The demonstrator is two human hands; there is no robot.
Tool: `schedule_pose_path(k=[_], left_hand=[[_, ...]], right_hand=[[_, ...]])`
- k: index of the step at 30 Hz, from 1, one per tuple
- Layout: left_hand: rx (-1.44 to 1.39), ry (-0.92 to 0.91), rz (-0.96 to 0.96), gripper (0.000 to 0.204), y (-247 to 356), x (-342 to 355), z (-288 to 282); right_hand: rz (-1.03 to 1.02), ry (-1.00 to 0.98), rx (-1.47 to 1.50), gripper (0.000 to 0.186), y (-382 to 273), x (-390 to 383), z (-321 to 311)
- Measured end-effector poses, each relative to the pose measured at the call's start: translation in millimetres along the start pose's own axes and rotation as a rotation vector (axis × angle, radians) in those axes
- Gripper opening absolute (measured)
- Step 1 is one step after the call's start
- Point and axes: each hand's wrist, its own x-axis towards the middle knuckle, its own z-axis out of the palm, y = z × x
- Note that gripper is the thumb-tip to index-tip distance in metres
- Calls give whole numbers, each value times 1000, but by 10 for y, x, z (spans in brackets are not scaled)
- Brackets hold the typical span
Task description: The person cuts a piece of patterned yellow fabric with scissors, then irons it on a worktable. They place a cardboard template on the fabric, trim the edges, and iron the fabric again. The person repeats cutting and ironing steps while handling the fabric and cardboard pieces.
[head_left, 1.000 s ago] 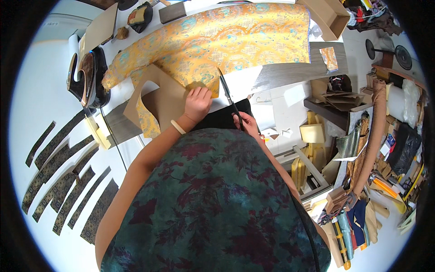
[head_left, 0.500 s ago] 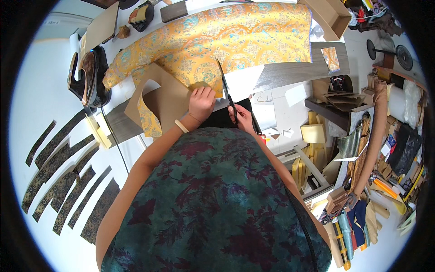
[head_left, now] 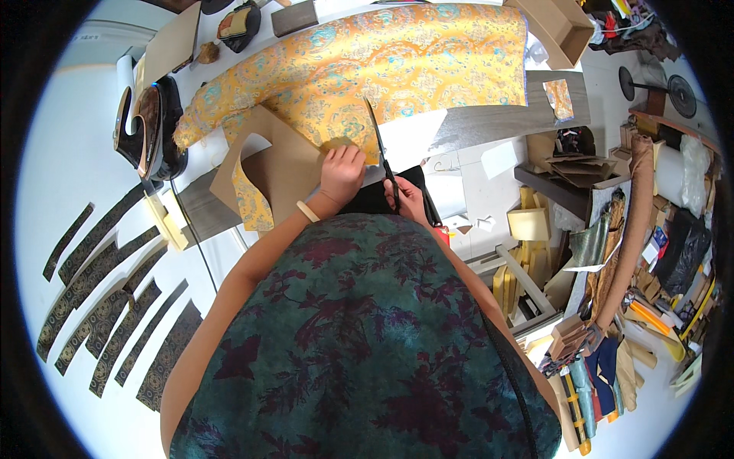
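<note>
The golden brocade (head_left: pixel 397 69) on the tabletop (head_left: pixel 489 121) looks largely uncut, one small brocade piece (head_left: pixel 560 100) lying apart, with the left hand (head_left: pixel 342 175), fingers curled tight, gripping its near edge and the right hand (head_left: pixel 410 201), fingers closed, around scissors (head_left: pixel 384 151).

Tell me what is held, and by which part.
Right grip: long dark metal scissors, by the handles. Left grip touches yellow patterned fabric; holding unclear.

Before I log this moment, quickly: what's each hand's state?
Left hand: curled at the edge of the yellow fabric; grip can't be told.
Right hand: closed, holding the scissors.
</note>
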Motion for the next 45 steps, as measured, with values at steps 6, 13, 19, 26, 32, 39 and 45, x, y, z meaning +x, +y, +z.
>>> schedule_pose_path(k=[6, 13, 19, 26, 32, 39, 45], left_hand=[[18, -1, -14, 22, 3, -32, 30], [22, 25, -18, 22, 28, -6, 36], [-8, 0, -31, 20, 7, -30, 76], [-2, -17, -46, 22, 3, -46, 81], [-25, -11, -55, 22, 24, -46, 46], [-37, 11, -59, 19, 37, -49, 38], [-15, 12, -52, 15, 37, -70, 56]], right_hand=[[5, 12, 31, 18, 4, 3, 45], [-22, 11, 21, 18, 38, 5, 48], [10, 39, -16, 19, -80, -43, 108], [4, 28, 24, 21, -201, -82, 153], [-9, 8, -4, 26, -135, -86, 103], [-10, 42, -6, 26, -160, -94, 142], [40, 53, -7, 21, -265, 93, 206]])
